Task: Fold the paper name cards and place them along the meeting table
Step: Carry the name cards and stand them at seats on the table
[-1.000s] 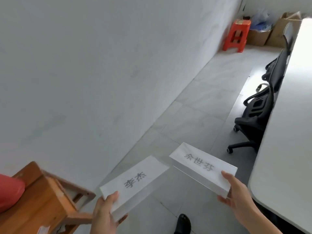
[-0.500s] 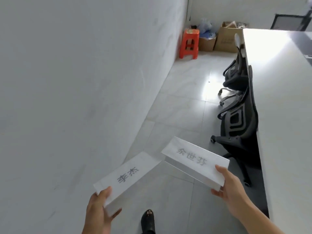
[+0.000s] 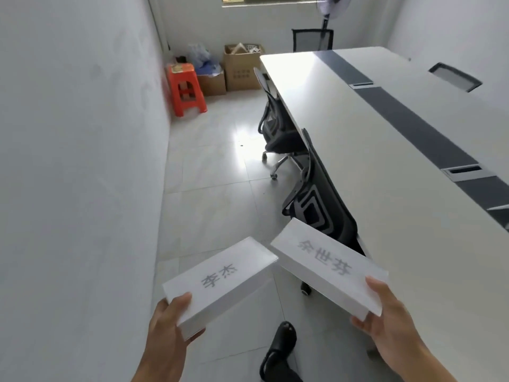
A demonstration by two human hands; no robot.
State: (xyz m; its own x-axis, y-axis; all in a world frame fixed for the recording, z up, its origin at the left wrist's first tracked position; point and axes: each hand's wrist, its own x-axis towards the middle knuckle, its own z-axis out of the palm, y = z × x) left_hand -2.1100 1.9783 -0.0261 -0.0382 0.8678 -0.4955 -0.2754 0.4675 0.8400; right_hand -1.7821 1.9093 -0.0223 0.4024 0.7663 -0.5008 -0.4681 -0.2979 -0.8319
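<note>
My left hand (image 3: 168,323) grips the near end of a folded white name card (image 3: 220,279) with two printed characters on top. In my right hand (image 3: 385,323) is a second folded name card (image 3: 327,268) bearing three characters, held by its near right corner. Both cards are carried above the tiled floor, side by side, their far corners almost touching. The long white meeting table (image 3: 385,150) with a dark centre strip runs away on my right, and no card is on it.
Two black office chairs (image 3: 316,197) are pushed against the table's left edge. A white wall (image 3: 77,161) runs close on my left. An orange stool (image 3: 186,89) and cardboard boxes (image 3: 242,67) sit in the far corner. My black shoe (image 3: 278,351) shows below.
The view has swung right and up, bringing the whole table and far wall into sight. The wooden stool at the left has dropped out of view. Both hands still hold their cards.
</note>
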